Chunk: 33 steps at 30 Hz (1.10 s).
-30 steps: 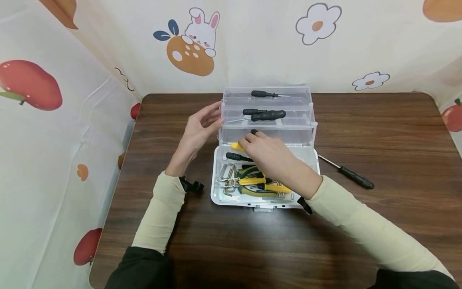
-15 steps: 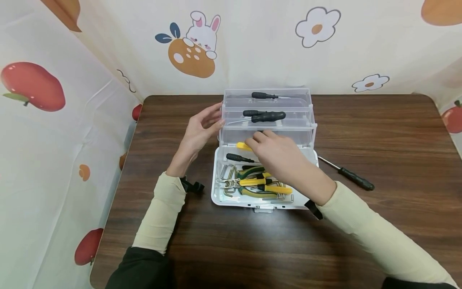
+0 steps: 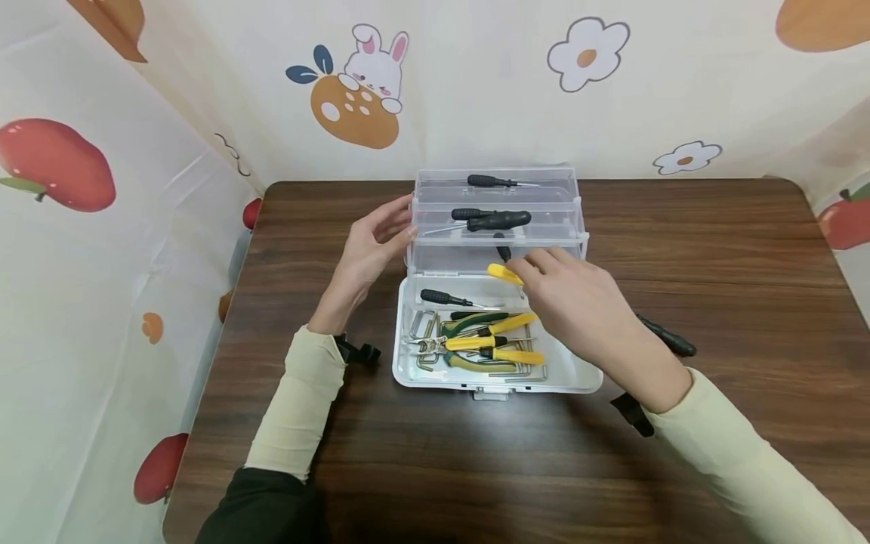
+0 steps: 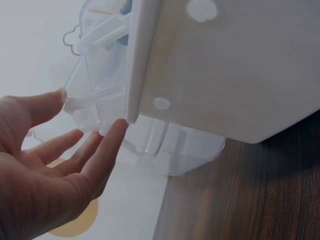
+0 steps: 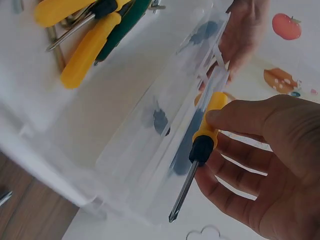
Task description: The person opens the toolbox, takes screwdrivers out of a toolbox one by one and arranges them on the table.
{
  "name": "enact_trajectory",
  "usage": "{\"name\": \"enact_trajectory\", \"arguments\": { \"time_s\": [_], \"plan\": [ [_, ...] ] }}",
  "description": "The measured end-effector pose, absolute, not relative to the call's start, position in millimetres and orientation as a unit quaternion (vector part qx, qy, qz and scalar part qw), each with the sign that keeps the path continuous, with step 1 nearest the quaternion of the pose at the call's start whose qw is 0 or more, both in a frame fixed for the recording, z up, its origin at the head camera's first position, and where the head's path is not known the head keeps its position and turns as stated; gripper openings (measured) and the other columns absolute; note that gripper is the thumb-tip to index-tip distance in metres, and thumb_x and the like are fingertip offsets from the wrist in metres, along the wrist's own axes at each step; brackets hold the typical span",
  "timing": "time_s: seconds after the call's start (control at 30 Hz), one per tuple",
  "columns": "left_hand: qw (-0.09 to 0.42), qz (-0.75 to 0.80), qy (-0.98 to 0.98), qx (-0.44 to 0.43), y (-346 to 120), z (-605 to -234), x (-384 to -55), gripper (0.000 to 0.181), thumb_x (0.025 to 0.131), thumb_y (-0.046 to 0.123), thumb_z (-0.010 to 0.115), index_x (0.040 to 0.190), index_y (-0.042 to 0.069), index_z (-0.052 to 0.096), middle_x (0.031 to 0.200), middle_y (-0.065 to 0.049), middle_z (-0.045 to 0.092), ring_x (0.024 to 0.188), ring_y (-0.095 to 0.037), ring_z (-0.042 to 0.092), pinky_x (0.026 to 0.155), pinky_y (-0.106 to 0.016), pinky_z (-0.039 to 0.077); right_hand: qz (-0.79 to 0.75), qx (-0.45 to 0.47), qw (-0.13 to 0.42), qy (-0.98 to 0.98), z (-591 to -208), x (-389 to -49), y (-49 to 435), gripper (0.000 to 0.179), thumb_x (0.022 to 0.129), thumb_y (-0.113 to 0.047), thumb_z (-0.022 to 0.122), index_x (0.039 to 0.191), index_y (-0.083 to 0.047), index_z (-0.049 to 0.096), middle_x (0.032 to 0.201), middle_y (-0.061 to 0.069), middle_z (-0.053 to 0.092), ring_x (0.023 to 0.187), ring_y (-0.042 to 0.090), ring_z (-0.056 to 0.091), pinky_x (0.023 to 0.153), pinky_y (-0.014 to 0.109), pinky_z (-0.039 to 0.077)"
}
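Note:
My right hand pinches a yellow-and-black Phillips screwdriver by its handle between thumb and fingers, its metal tip free in the right wrist view. It is over the back part of a white toolbox, in front of the clear stepped trays. My left hand touches the left end of these trays. In the left wrist view, its thumb and extended fingers reach the clear plastic on either side. Black-handled screwdrivers lie in the trays, and a short black handle shows just below them.
In the toolbox base lie green-handled pliers, yellow-handled tools, hex keys and a black screwdriver. Another black screwdriver lies on the wooden table to the right, partly behind my forearm. A patterned cloth hangs behind.
My right hand has moved right with the yellow screwdriver, uncovering the short black handle and more of the tools in the base. My left hand stays at the trays.

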State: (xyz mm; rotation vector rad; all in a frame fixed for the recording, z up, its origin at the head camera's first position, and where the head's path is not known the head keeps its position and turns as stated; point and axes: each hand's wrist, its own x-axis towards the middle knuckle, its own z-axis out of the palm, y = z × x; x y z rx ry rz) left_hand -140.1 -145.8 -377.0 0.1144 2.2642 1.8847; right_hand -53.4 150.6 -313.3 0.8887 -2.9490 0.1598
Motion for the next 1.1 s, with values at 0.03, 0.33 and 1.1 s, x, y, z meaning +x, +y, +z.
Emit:
{"name": "enact_trajectory", "arguments": {
  "time_s": [0.03,0.33,1.1],
  "plan": [
    [0.096,0.635,0.765,0.039,-146,-377,-140,0.054,0.101,0.019,0.071,0.152,0.022,0.055,0.148,-0.011,0.062,0.133,-0.027,0.061,0.099,-0.037,0.06,0.054,0.285,0.032,-0.956,-313,-52,154,0.041,0.092,-0.001,0.072,0.132,-0.006,0.068,0.12,0.015,0.072,0.11,0.033,0.068,0.07,0.045,0.062],
    [0.095,0.633,0.767,0.047,-148,-378,-140,0.054,0.101,0.021,0.071,0.152,0.022,0.055,0.147,-0.01,0.063,0.131,-0.026,0.062,0.1,-0.038,0.06,0.081,0.221,0.054,-0.97,-311,-37,192,0.044,0.088,-0.002,0.079,0.13,-0.007,0.066,0.115,0.013,0.07,0.099,0.031,0.065,0.061,0.045,0.058],
    [0.089,0.632,0.767,0.055,-148,-380,-141,0.053,0.102,0.021,0.069,0.153,0.021,0.055,0.146,-0.01,0.063,0.132,-0.025,0.061,0.096,-0.029,0.058,0.119,0.139,0.052,-0.982,-365,-17,261,0.04,0.085,0.003,0.074,0.124,-0.003,0.066,0.107,0.019,0.07,0.094,0.039,0.065,0.056,0.058,0.052]
  ]
}}
